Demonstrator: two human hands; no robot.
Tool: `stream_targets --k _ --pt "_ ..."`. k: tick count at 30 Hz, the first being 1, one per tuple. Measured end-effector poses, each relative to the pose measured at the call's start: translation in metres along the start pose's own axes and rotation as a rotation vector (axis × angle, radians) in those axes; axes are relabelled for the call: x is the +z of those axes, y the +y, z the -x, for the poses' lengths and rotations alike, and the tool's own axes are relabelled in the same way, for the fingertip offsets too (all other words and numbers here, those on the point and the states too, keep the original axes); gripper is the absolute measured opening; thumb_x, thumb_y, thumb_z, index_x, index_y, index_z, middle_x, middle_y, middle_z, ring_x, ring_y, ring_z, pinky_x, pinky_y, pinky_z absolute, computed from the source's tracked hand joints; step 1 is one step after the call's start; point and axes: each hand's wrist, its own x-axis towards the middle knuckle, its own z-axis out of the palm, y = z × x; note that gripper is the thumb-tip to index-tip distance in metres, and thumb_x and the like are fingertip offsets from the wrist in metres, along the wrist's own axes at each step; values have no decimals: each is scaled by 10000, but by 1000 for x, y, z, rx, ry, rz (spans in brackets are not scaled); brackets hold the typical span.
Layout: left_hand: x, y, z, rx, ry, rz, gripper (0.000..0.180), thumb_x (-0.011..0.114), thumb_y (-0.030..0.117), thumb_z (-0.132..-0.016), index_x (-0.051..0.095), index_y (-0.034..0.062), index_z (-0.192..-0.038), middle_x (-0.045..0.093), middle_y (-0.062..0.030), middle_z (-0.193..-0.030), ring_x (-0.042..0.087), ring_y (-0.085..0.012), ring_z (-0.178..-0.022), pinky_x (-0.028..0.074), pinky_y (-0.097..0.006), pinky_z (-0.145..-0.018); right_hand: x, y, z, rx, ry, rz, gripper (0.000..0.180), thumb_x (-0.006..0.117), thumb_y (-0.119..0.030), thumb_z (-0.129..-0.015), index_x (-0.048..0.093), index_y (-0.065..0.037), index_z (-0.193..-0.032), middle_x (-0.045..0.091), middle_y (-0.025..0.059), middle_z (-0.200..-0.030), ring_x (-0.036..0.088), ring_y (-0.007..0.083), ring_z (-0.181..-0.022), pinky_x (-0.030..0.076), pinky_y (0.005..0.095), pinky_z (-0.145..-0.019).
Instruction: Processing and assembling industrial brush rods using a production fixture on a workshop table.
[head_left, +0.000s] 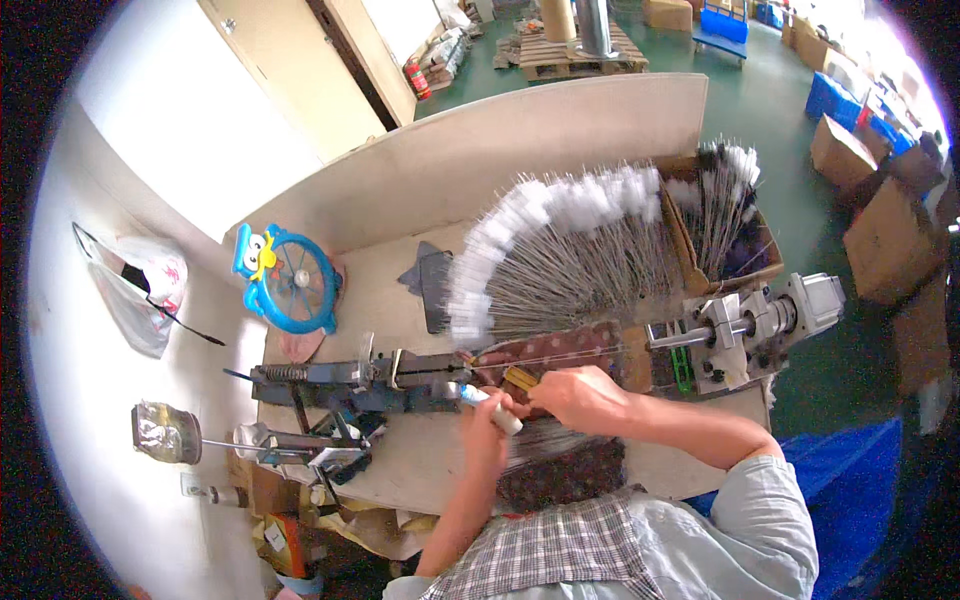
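My left hand (487, 432) grips a small white brush piece (493, 408) with a bluish end, close to the dark clamp of a metal machine (350, 385). My right hand (577, 396) is closed on thin wire that runs toward the machine's grey motor end (760, 320), with a small yellow-brown block (520, 379) just beside its fingers. A fan of finished wire brushes with white tips (545, 250) is spread on the table behind my hands. A bundle of bare wires (545, 440) lies under my wrists on a dark patterned cloth (560, 475).
A cardboard box (725, 225) with more white-tipped brushes stands at the back right. A blue owl-shaped fan (287, 280) sits at the table's left. A tall board (520, 140) walls the table's far side. A plastic bag (140, 285) and a jar (165, 432) hang at left.
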Motion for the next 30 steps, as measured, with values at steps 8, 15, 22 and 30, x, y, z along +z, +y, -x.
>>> stream_targets --k 8,15,22,30 --pt "-14 22 -3 169 -38 -837 223 670 91 -713 517 14 -856 567 -71 -620 592 -164 -607 474 -300 -592 50 20 -33 161 0 47 315 601 -210 -792 543 -101 -1083 544 94 -874 600 275 -806 503 384 -652" --pt "-135 27 6 -14 297 -74 254 607 288 -841 530 64 -932 555 -38 -793 544 -153 -713 450 -285 -645 22 13 -8 -115 28 137 271 611 -205 -762 587 -70 -995 573 111 -883 599 291 -779 511 402 -654" --pt "-192 57 22 -80 498 358 247 613 347 -828 583 105 -864 518 1 -742 507 -142 -697 438 -279 -636 15 3 -10 148 -34 -70 233 610 -190 -788 602 -44 -970 570 115 -855 581 313 -798 503 398 -680" --pt "-194 40 11 -35 602 440 112 594 234 -806 577 124 -796 529 16 -673 518 -134 -612 450 -272 -581 -9 -13 -7 -29 -40 -25 231 602 -65 -755 626 -40 -984 581 109 -937 585 301 -790 506 382 -719"
